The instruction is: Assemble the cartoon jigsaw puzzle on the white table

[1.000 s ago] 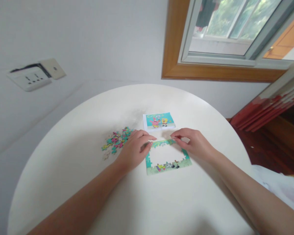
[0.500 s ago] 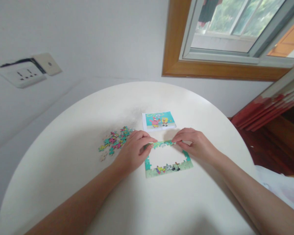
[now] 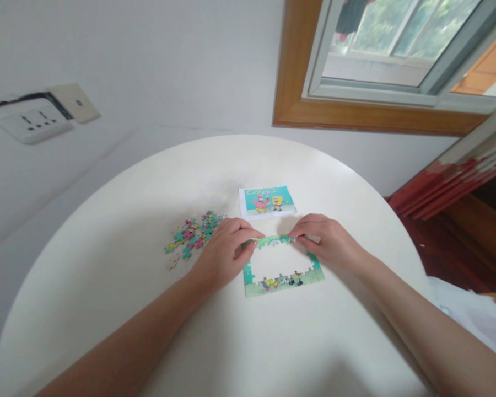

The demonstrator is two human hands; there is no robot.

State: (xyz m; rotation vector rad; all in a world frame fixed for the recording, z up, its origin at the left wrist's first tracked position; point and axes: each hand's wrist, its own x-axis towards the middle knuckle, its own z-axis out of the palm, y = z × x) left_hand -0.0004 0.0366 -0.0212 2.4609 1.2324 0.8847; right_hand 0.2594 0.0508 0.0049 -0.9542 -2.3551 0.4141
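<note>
A rectangular border of joined jigsaw puzzle pieces [image 3: 254, 288] lies flat on the white table, with bare tabletop showing inside it. My left hand [image 3: 227, 251] is closed at the border's far left corner, thumb and fingers on its edge. From the other side, my right hand [image 3: 328, 237] pinches the far edge near the right corner. Both hands partly cover the pieces under them. Just beyond the border is a picture card [image 3: 269, 201] with cartoon figures on a teal background.
A heap of loose puzzle pieces [image 3: 194, 236] in teal, pink and yellow lies left of my left hand. The round white table [image 3: 107, 298] reaches near the wall. A window [image 3: 380, 60] is at upper right, a red and white curtain [image 3: 434, 182] below it.
My hands stay on the far edge of the puzzle border, with hardly any finger movement. The whole view has shifted slightly.
</note>
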